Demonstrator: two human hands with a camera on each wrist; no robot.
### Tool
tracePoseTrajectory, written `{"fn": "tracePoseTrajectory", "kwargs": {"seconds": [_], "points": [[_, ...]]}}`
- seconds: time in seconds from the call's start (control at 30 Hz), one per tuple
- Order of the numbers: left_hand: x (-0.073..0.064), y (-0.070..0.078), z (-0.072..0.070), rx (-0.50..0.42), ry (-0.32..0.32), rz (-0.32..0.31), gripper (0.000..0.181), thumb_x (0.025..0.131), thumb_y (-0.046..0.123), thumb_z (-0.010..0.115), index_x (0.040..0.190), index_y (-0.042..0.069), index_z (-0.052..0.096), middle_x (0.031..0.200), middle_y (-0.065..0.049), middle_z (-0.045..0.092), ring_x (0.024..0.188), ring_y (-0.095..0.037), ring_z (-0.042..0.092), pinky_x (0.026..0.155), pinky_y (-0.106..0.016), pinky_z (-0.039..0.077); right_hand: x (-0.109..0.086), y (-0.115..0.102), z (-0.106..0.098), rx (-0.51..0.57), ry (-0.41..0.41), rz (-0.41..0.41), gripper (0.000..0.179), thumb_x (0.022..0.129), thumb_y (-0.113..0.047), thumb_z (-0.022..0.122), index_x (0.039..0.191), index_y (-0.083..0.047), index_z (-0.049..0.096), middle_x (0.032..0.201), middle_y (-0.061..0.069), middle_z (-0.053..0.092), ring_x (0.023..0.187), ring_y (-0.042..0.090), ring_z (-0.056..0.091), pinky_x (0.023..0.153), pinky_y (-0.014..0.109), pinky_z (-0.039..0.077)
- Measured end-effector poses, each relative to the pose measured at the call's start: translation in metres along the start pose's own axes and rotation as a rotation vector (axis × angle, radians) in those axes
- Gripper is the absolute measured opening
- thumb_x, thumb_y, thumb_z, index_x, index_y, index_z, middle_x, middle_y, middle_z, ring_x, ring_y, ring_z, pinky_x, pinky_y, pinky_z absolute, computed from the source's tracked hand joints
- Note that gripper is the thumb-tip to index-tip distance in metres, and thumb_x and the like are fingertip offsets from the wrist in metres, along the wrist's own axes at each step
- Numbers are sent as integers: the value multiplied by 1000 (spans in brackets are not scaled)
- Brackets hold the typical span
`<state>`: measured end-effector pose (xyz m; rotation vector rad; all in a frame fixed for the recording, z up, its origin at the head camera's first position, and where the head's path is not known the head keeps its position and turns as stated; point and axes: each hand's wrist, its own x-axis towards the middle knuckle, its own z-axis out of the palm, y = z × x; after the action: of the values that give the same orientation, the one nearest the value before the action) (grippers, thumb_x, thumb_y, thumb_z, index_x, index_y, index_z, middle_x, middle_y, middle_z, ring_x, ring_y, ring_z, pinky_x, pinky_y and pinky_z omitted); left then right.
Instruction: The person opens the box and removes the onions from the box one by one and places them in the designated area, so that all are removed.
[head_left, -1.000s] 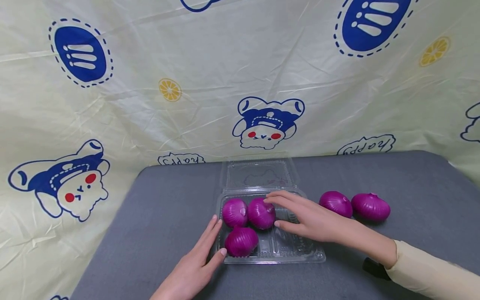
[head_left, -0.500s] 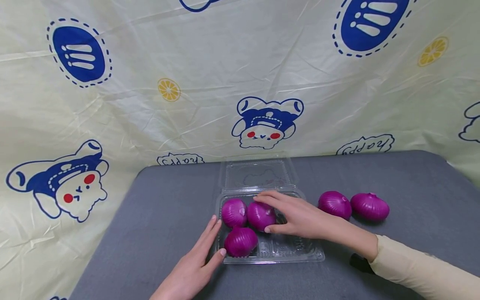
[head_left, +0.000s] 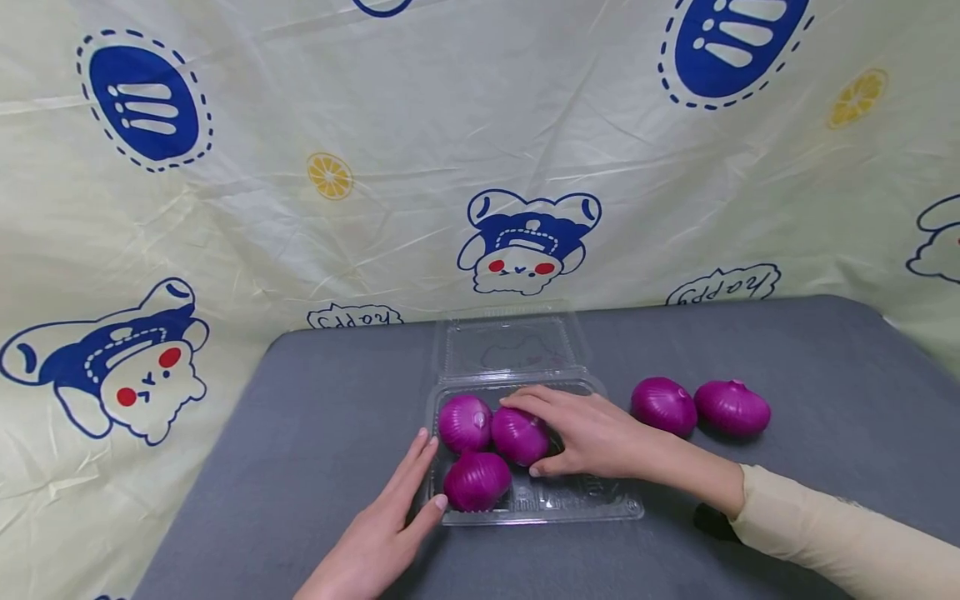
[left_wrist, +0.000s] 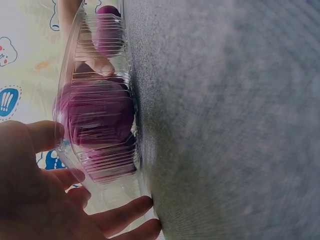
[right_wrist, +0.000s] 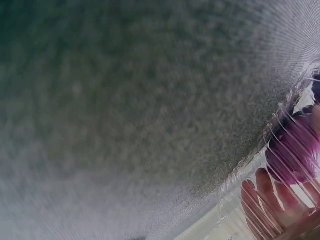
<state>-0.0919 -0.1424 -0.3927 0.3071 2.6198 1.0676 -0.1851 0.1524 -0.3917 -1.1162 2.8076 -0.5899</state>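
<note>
Reading the backdrop cloth (head_left: pixel 420 100) gave "happy" lettering (head_left: pixel 723 285). Right hand (head_left: pixel 592 433): fingers curved around an onion (head_left: pixel 520 437) inside the clear container (head_left: pixel 555 520) on the counter (head_left: pixel 330 400). Left hand (head_left: pixel 378 533): fingers apart, touching the container's side; only the left wrist view showed two fingertips (left_wrist: pixel 142 202) at counter level.

Behind the table (head_left: pixel 330 392), a pale, creased cloth (head_left: pixel 420 108) is hung. Its grey top is seen with rounded far corners, and a grainy texture is shown in both wrist views. On the cloth, two blue ovals, left (head_left: pixel 144 102) and right (head_left: pixel 712 54), are ringed by dashed lines. Two yellow citrus slices, left (head_left: pixel 330 176) and right (head_left: pixel 858 98), are printed below them. Two red-cheeked animal heads, centre (head_left: pixel 529 262) and left (head_left: pixel 146 379), are drawn in blue caps. At the right edge, another outlined figure (head_left: pixel 937 242) is cut off.
</note>
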Motion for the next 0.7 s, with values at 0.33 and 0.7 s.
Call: {"fn": "tracePoseTrajectory", "kwargs": {"seconds": [0.33,0.7], "points": [[2,-2,0,-4,-26,-34,71,96,61,47,157,39,17,162,18,6,147,-21,19,106,-64,30,1,2,1,70,33,44,77,76,-48,80,144,-29,48,134,-7,56,108,12,60,77,39,55],[1,0,-1,1,-1,-8,70,97,60,48,156,40,19,162,18,8,147,-21,19,106,-63,30,-2,2,-2,162,59,88,79,77,-59,76,145,-31,46,132,-8,58,109,11,60,84,52,51]]}}
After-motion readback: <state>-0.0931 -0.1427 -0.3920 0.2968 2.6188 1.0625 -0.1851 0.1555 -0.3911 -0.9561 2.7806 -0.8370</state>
